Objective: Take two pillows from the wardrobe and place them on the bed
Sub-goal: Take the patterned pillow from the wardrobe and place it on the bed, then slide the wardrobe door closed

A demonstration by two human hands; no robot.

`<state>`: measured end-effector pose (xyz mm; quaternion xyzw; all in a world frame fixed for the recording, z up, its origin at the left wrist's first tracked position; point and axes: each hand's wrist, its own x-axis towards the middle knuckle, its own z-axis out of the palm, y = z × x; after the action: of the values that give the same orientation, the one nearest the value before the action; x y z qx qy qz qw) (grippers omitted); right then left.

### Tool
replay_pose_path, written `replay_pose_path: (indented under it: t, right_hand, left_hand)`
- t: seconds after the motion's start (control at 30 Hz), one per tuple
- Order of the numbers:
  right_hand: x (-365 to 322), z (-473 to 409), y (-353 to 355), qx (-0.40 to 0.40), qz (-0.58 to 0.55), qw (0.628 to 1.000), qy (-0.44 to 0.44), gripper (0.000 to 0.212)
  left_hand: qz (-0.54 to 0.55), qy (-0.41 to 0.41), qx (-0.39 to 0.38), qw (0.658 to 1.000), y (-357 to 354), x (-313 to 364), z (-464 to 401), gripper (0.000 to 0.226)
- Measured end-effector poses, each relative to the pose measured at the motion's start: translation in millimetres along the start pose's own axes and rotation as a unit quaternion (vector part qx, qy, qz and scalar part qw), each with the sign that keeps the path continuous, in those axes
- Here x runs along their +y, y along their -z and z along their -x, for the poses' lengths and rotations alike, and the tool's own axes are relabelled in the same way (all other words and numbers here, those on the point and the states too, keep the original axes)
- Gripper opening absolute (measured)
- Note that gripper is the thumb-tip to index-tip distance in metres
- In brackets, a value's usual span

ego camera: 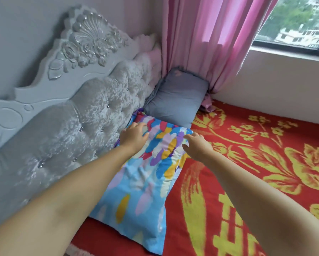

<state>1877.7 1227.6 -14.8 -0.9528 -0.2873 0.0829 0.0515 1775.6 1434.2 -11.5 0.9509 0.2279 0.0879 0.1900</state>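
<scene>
You had the colourful pillow [145,172] flat on the bed [247,182] by the headboard [71,117], left hand [134,135] pressing open-palmed, right hand [197,145] open at its edge. It looked soft, light; corners offered the best hold.

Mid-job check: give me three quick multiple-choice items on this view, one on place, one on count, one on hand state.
1. Where does the grey-blue pillow lie?
A. In the corner by the pink curtain
B. On the floor
C. On the windowsill

2. How many pillows are on the bed?
A. One
B. Two
C. Four

3. What is the left hand doing?
A. Gripping the curtain
B. Resting flat on the multicoloured pillow
C. Hanging off the bed

Answers: 1 A, it sits against the headboard below the curtain; 2 B, one grey-blue, one multicoloured; 3 B, palm down on the fabric.
</scene>
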Motion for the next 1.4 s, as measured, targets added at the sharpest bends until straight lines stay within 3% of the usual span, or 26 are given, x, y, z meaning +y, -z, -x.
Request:
replay_pose_path:
  t: [0.23, 0.53, 0.9, 1.03, 1.23, 1.4]
  right_hand:
    - [32.0, 74.3, 26.0, -0.006, 0.031, 0.997, 0.066, 0.038]
    - [-13.3, 173.1, 11.7, -0.013, 0.008, 0.984, 0.176, 0.044]
    - [-60.7, 323.3, -21.6, -0.065, 0.031, 0.949, 0.306, 0.047]
    - [-86.2, 362.9, -25.4, -0.075, 0.044, 0.920, 0.383, 0.046]
    - [-102.7, 451.1, -44.5, -0.097, 0.049, 0.849, 0.517, 0.043]
    - [-116.7, 547.6, -66.9, -0.130, 0.096, 0.766, 0.622, 0.045]
  left_hand:
    - [-0.001, 0.066, 0.037, 0.997, 14.0, 41.9, 111.5, 0.042]
    - [-0.042, 0.163, 0.068, 0.983, 42.5, 33.1, 251.9, 0.044]
    - [-0.079, 0.251, 0.083, 0.961, 55.0, 44.2, 497.7, 0.046]
    - [-0.112, 0.322, 0.126, 0.932, 63.0, 56.1, 579.1, 0.044]
    - [-0.079, 0.420, 0.189, 0.884, 29.5, 113.5, 682.4, 0.041]
    - [-0.080, 0.535, 0.192, 0.819, 15.0, 146.1, 793.1, 0.041]
